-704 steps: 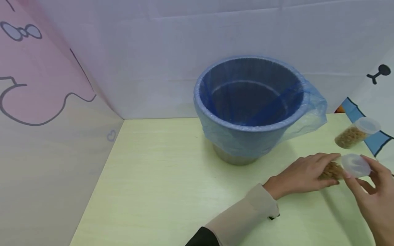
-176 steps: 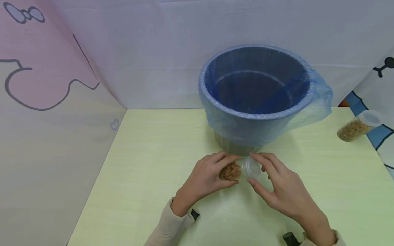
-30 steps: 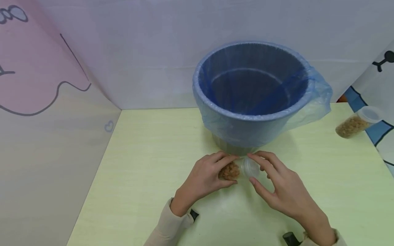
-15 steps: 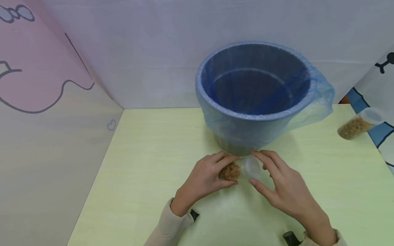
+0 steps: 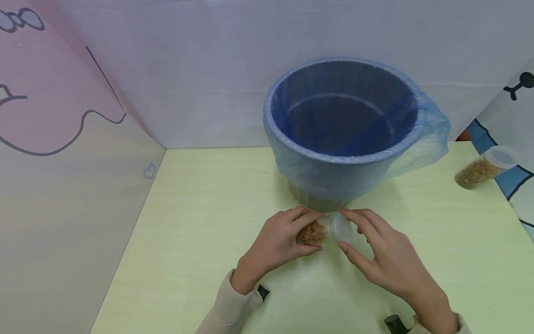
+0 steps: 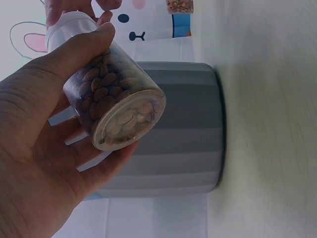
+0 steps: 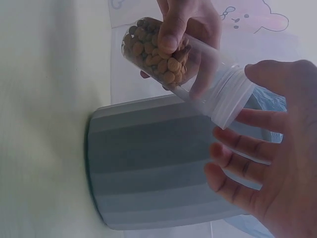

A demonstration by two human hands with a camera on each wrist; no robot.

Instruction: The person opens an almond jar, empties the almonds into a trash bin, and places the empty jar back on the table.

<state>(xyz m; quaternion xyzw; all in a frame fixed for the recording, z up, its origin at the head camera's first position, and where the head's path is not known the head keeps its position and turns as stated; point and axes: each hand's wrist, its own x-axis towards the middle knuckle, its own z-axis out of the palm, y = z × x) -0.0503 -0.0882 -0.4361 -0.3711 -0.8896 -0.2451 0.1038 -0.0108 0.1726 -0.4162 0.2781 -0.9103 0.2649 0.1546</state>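
In front of the bin, my left hand [image 5: 281, 239] grips a clear plastic jar [image 5: 327, 226] of brown nuts [image 6: 101, 87]. The jar lies tilted on its side in the air, its base toward the left palm and its white lid [image 7: 233, 96] toward the right. My right hand [image 5: 385, 253] pinches the lid between thumb and index finger; its other fingers stand loosely spread below the lid [image 7: 237, 163]. The lid sits on the jar's mouth. Part of the jar's body is hidden behind the left fingers.
A grey bin [image 6: 183, 129] lined with a blue plastic bag [image 5: 333, 176] stands just behind the hands. Farther right, a second lidded jar [image 5: 477, 172] of brown pieces is at the edge of the pale yellow table [image 5: 200, 222]. Printed cloth walls [image 5: 208, 83] enclose the back and sides.
Since the oldest frame, both hands have brought the jar from the table's right side to the middle, before the bin. Over the last second the right fingers shift slightly at the lid; the left hand stays.
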